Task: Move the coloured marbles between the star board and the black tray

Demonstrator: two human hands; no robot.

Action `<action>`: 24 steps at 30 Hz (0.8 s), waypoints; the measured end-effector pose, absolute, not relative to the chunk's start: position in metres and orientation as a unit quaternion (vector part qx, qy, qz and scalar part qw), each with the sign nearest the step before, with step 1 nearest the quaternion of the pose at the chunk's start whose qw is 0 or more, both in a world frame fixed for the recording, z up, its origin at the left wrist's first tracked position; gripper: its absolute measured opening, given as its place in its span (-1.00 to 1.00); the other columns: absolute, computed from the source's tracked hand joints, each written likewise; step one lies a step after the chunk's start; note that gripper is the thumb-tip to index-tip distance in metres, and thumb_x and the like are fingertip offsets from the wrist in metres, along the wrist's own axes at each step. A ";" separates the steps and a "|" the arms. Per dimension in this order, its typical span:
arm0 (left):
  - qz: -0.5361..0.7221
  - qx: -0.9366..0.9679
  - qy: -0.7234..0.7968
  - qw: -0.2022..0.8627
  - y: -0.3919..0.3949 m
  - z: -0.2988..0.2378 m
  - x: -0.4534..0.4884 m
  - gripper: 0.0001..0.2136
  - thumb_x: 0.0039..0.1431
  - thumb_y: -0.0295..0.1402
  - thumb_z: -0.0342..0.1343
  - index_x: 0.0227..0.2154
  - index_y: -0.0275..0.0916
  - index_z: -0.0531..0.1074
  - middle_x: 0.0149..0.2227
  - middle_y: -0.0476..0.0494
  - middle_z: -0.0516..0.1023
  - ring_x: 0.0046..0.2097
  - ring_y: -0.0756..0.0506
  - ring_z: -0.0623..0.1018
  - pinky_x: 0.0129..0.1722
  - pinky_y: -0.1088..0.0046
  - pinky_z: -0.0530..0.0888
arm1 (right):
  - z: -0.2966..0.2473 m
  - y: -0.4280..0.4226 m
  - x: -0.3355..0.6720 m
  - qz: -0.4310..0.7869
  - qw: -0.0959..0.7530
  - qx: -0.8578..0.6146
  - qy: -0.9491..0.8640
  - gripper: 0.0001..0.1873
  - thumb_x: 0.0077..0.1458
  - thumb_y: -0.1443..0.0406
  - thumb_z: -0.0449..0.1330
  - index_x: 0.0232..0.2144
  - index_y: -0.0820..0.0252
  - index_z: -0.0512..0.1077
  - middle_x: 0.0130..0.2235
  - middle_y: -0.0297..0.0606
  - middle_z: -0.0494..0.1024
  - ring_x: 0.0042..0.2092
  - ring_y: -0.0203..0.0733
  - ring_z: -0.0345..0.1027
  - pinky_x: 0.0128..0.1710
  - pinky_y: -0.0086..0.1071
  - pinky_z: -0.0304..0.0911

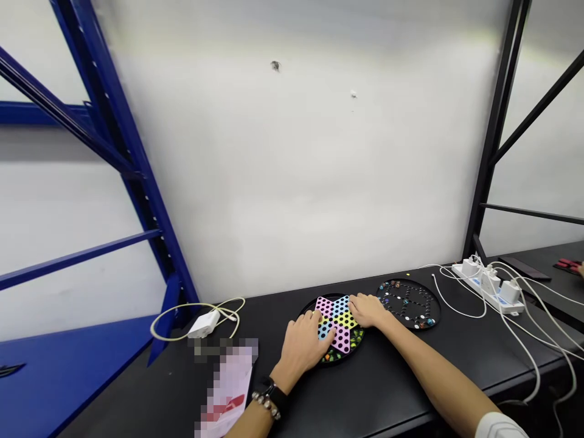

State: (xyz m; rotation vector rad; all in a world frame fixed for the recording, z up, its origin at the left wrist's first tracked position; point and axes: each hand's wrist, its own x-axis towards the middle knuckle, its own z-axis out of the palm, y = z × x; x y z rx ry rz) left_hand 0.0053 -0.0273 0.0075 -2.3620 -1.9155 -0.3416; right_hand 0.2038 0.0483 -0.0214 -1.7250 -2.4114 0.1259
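I'm seeing my left hand [301, 344] resting half-open on the pastel star-shaped checkers board [336, 316], and my right hand [367, 310] lying flat on its far point, neither visibly gripping anything. The star is sitting on a round black tray [326, 360], just beside a marble-dotted black board [408, 304], on the black table [387, 389].

The fingers of the left hand [301, 344] and right hand [366, 310] rest on a pastel star-shaped Chinese checkers board [335, 310]. A round black marble board [408, 304] sits just beyond the right fingers on the bench [387, 389].
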 end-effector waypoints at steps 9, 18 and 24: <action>-0.104 -0.771 -0.627 0.042 -0.027 0.008 0.005 -0.68 0.22 -0.10 -0.10 -0.18 -0.20 0.38 -0.14 -0.19 0.51 -0.07 -0.21 0.48 -0.16 0.28 0.28 | -0.023 0.050 0.207 0.021 0.097 -0.606 -0.790 -0.56 0.25 0.18 -0.06 -0.43 0.16 0.58 -0.28 -0.10 0.62 -0.27 -0.12 0.47 -0.33 -0.41 0.14; -0.107 -0.769 -0.629 0.024 -0.027 0.009 0.004 -0.68 0.22 -0.09 -0.09 -0.17 -0.19 0.39 -0.11 -0.20 0.52 -0.07 -0.20 0.48 -0.12 0.27 0.28 | -0.025 0.051 0.210 0.062 0.195 -0.630 -0.749 -0.54 0.23 0.18 -0.03 -0.56 0.15 0.53 -0.47 -0.18 0.55 -0.42 -0.20 0.39 -0.45 -0.41 -0.02; -0.114 -0.772 -0.624 0.022 -0.027 0.010 0.003 -0.68 0.22 -0.09 -0.08 -0.18 -0.20 0.40 -0.13 -0.19 0.53 -0.08 -0.22 0.50 -0.15 0.27 0.30 | -0.015 0.061 0.254 0.051 0.246 -0.714 -0.653 -0.48 0.29 0.09 -0.13 -0.50 0.14 0.49 -0.40 -0.12 0.55 -0.31 -0.10 0.42 -0.37 -0.37 0.06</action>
